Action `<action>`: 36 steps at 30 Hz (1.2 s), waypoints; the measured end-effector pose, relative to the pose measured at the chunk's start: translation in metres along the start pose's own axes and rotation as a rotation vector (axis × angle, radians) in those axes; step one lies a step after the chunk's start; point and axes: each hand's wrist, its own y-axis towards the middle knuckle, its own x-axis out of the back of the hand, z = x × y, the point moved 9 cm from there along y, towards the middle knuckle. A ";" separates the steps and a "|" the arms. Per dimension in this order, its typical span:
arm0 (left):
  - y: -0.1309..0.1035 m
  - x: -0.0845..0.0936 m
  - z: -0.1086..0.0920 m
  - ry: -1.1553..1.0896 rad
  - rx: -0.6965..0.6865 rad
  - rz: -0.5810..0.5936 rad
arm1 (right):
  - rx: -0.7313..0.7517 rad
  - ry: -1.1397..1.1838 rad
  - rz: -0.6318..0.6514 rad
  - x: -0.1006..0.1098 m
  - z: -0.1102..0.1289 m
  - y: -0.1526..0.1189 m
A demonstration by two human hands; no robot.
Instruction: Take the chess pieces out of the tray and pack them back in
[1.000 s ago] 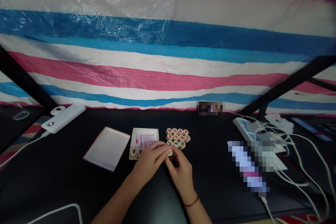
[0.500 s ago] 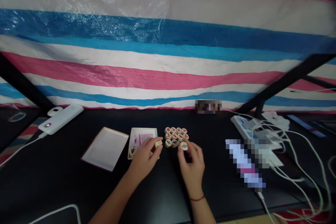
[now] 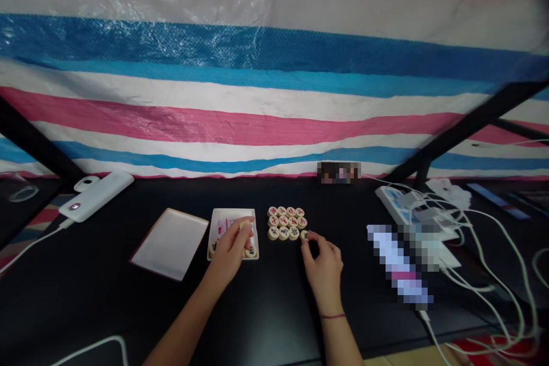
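Observation:
My left hand (image 3: 231, 245) is closed over the white box (image 3: 234, 212), pinching a Chinese chess piece (image 3: 245, 223) between thumb and fingers. Inside the box lie a red-printed sheet (image 3: 222, 226) and a few pieces with black characters, partly covered by the hand. To the right, several round Chinese chess pieces (image 3: 283, 221) stand in rows on the dark table, two rows in red characters and the front row in black. At the right end of that front row, my right hand (image 3: 323, 257) grips another black-marked piece (image 3: 304, 235) by its edge.
Left of the box lies an open box lid (image 3: 171, 244). A white power bank (image 3: 98, 196) with a cable sits at the far left. On the right are a blurred-out phone (image 3: 398, 269), a power strip (image 3: 392, 203) and tangled white cables. A striped tarp (image 3: 257, 120) hangs behind.
My right hand has lowered its piece to the right end of the front row. My left hand has drawn left, over the box, still pinching its piece.

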 end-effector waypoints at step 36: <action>-0.022 -0.007 -0.053 0.812 -0.656 0.050 | -0.085 0.206 -0.012 0.008 -0.002 0.004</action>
